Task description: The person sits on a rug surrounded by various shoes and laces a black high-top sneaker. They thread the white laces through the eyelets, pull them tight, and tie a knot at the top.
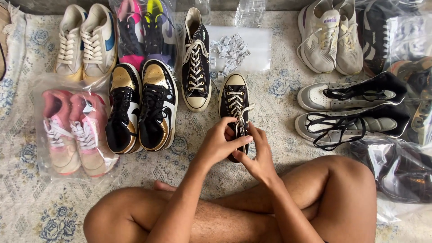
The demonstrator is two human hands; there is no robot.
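Lacing black sneaker (234, 101), both hands (221, 143) (257, 157), white packets (229, 50) behind

Person sits cross-legged on a rug (279, 96). A high-top shoe (234, 100) lies directly in front of the knees, with the left hand (219, 143) and right hand (256, 155) meeting on its near end. Its mate (196, 60) stands just left and farther back. Behind them, a tray of small packets (234, 47). Left: a pair of sneakers (141, 108), then a bagged pair (72, 130) at the far left. Right: two high-tops (351, 110) on their sides, one before the other.
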